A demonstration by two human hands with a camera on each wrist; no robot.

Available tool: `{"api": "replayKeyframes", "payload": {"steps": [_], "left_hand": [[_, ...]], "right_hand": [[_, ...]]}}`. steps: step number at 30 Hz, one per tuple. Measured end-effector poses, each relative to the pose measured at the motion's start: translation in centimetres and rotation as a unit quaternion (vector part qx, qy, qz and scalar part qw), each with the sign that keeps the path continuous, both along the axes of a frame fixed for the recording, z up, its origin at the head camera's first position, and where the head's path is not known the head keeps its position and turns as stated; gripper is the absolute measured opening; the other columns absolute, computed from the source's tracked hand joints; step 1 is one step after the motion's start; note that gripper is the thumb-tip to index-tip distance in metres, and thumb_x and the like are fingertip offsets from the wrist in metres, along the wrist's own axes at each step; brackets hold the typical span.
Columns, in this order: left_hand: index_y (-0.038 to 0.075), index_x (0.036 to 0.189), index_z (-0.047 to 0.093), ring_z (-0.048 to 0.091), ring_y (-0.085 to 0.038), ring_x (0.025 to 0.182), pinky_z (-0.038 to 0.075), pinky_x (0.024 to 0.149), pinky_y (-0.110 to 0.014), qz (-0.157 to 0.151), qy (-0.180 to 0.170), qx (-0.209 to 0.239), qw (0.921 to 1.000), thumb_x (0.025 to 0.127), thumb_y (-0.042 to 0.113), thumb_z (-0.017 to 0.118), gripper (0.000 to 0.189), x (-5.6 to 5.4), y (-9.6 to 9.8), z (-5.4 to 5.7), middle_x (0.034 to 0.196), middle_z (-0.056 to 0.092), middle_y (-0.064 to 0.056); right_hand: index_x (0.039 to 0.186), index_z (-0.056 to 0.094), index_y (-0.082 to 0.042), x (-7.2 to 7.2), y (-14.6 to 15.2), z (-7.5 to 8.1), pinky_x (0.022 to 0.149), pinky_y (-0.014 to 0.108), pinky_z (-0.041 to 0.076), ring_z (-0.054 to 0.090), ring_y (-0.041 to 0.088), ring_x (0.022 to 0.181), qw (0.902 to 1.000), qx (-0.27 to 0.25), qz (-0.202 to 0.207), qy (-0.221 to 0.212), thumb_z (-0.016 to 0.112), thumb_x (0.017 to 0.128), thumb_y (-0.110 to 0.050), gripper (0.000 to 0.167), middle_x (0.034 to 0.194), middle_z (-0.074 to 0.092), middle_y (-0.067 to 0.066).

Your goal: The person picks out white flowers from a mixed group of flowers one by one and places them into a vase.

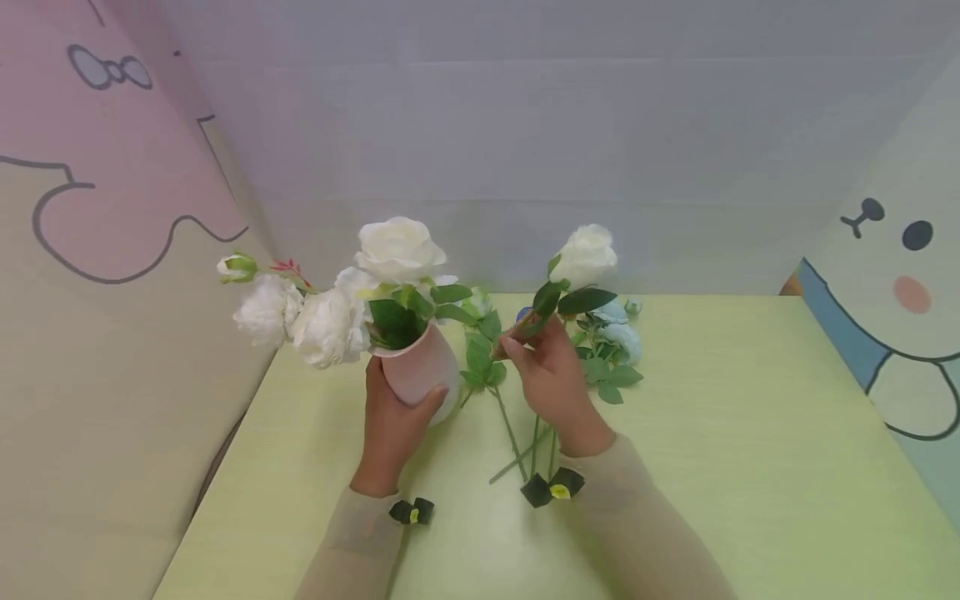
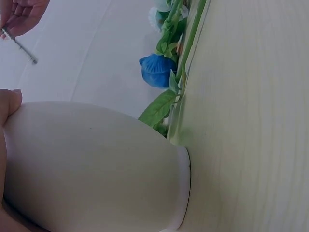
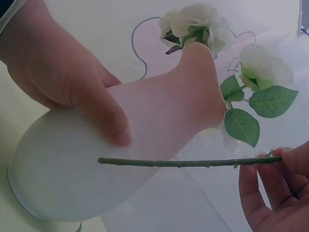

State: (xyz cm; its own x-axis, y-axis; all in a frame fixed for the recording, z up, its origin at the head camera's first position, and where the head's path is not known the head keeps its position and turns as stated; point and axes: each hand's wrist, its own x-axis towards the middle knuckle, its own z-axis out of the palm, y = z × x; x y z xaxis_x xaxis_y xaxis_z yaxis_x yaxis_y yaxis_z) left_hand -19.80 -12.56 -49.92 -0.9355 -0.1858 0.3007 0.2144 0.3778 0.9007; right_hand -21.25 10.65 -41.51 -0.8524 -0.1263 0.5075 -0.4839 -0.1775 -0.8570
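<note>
My left hand point(image 1: 393, 429) grips a pale pink-and-white vase point(image 1: 422, 371) around its side. In the left wrist view, the base of the vase point(image 2: 96, 159) meets the tabletop. White flowers point(image 1: 400, 250) lean out of its mouth, several of them to the left. To the right of the vase, my right hand point(image 1: 557, 379) pinches the stem of a white rose point(image 1: 587, 257) with green leaves. In the right wrist view, the bare stem point(image 3: 183, 163) reaches across in front of the vase, its cut end free; the held rose's bloom is out of that view.
Several flower stems point(image 1: 510, 433) lie crossed on the pale table point(image 1: 720, 467). Light blue flowers point(image 1: 621, 340) lie behind my right hand, and a blue flower point(image 2: 157, 70) shows in the left wrist view. A pale wall point(image 1: 525, 133) stands behind.
</note>
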Motion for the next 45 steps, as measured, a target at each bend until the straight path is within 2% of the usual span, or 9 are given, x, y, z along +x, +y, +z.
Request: {"api": "replayKeyframes", "payload": {"steps": [6, 13, 16, 20, 22, 29, 36, 40, 45], "left_hand": [[0.014, 0.159, 0.025, 0.050, -0.031, 0.121, 0.041, 0.097, -0.052, 0.001, -0.009, -0.001, 1.0000, 0.078, 0.026, 0.090, 0.104, 0.1, 0.2, 0.3, 0.143, 0.043, -0.011], [0.013, 0.158, 0.026, 0.049, -0.028, 0.122, 0.040, 0.100, -0.050, 0.002, -0.005, -0.001, 1.0000, 0.078, 0.025, 0.091, 0.104, 0.0, 0.1, 0.3, 0.143, 0.044, -0.010], [0.012, 0.158, 0.027, 0.049, -0.028, 0.123, 0.040, 0.101, -0.050, 0.002, -0.002, -0.001, 1.0000, 0.078, 0.025, 0.091, 0.103, 0.0, 0.0, 0.2, 0.142, 0.044, -0.009], [0.011, 0.157, 0.027, 0.049, -0.028, 0.123, 0.040, 0.101, -0.050, 0.002, -0.001, -0.003, 1.0000, 0.078, 0.025, 0.091, 0.103, 0.0, 0.0, 0.2, 0.143, 0.044, -0.010], [0.011, 0.157, 0.027, 0.048, -0.029, 0.123, 0.039, 0.101, -0.050, 0.003, -0.003, -0.004, 1.0000, 0.078, 0.025, 0.090, 0.103, 0.0, 0.0, 0.2, 0.144, 0.043, -0.010], [0.013, 0.159, 0.025, 0.048, -0.031, 0.125, 0.040, 0.102, -0.053, 0.003, -0.012, -0.004, 0.9999, 0.078, 0.027, 0.091, 0.105, 0.1, 0.1, 0.4, 0.146, 0.042, -0.011], [0.013, 0.158, 0.025, 0.048, -0.031, 0.125, 0.040, 0.101, -0.054, 0.004, -0.013, -0.006, 0.9999, 0.078, 0.026, 0.090, 0.104, 0.1, 0.1, 0.4, 0.145, 0.043, -0.012], [0.013, 0.158, 0.025, 0.048, -0.032, 0.125, 0.040, 0.101, -0.055, 0.007, -0.012, -0.009, 0.9999, 0.077, 0.027, 0.090, 0.105, 0.1, 0.1, 0.4, 0.145, 0.043, -0.012], [0.013, 0.158, 0.025, 0.048, -0.033, 0.126, 0.039, 0.102, -0.056, 0.007, -0.011, -0.008, 0.9999, 0.077, 0.027, 0.090, 0.105, 0.1, 0.1, 0.5, 0.146, 0.042, -0.012]], "right_hand": [[0.110, 0.044, 0.015, -0.3, -1.3, 1.4, 0.086, 0.040, 0.057, 0.068, 0.026, 0.092, 0.9966, -0.055, 0.025, 0.056, 0.052, 0.102, 0.010, 0.012, 0.101, 0.060, 0.006], [0.110, 0.043, 0.014, -0.1, -2.2, 3.7, 0.086, 0.039, 0.057, 0.066, 0.025, 0.096, 0.9924, -0.090, 0.030, 0.079, 0.049, 0.101, 0.015, 0.011, 0.102, 0.060, 0.006], [0.107, 0.048, 0.005, -0.1, -2.4, 4.7, 0.085, 0.039, 0.057, 0.067, 0.023, 0.095, 0.9899, -0.108, 0.028, 0.088, 0.048, 0.100, 0.016, 0.013, 0.101, 0.061, 0.004], [0.109, 0.052, -0.009, -0.1, -2.6, 5.9, 0.083, 0.040, 0.057, 0.067, 0.022, 0.093, 0.9871, -0.124, 0.017, 0.100, 0.048, 0.099, 0.016, 0.027, 0.100, 0.061, 0.004], [0.111, 0.052, -0.011, -0.1, -2.6, 6.4, 0.084, 0.041, 0.057, 0.067, 0.022, 0.093, 0.9863, -0.125, 0.012, 0.107, 0.048, 0.099, 0.015, 0.029, 0.100, 0.060, 0.004], [0.108, 0.051, -0.006, -0.4, -3.1, 8.1, 0.084, 0.043, 0.057, 0.067, 0.023, 0.088, 0.9806, -0.143, -0.005, 0.133, 0.049, 0.098, 0.017, 0.025, 0.098, 0.061, 0.007], [0.110, 0.051, -0.007, -0.4, -3.5, 8.8, 0.086, 0.043, 0.057, 0.068, 0.023, 0.091, 0.9756, -0.161, 0.009, 0.149, 0.048, 0.098, 0.017, 0.028, 0.099, 0.062, 0.006], [0.111, 0.048, 0.004, -0.5, -3.7, 8.6, 0.085, 0.044, 0.056, 0.067, 0.023, 0.091, 0.9764, -0.145, -0.001, 0.160, 0.049, 0.098, 0.017, 0.019, 0.101, 0.061, 0.006], [0.111, 0.044, 0.012, -0.5, -4.0, 8.4, 0.084, 0.044, 0.057, 0.067, 0.023, 0.090, 0.9793, -0.122, -0.016, 0.160, 0.052, 0.097, 0.018, 0.017, 0.099, 0.061, 0.007]]}}
